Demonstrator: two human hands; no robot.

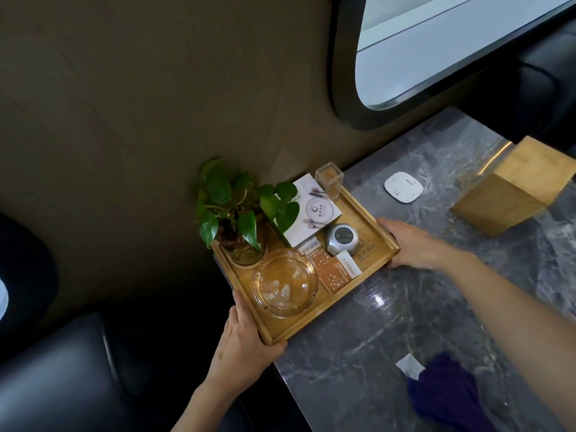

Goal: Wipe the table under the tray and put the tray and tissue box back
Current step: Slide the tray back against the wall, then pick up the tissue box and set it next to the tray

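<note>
Dark marble table [405, 307] runs along a brown wall here, with a sofa down at the left. From my end, the left hand [246, 335] is clamped on the near corner of the wooden tray [371, 244], which hangs partly off the table's wall-side edge with its plant and ashtray still aboard. Right hand [408, 244] grips the far side. Wooden tissue box [511, 194] sits well apart on the right, purple cloth [448, 397] near me. I'd guess this is moving the tray; next it needs a level carry so nothing slides.

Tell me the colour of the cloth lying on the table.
Dark purple; the cloth shows best in the head view, at the table's near edge.
</note>
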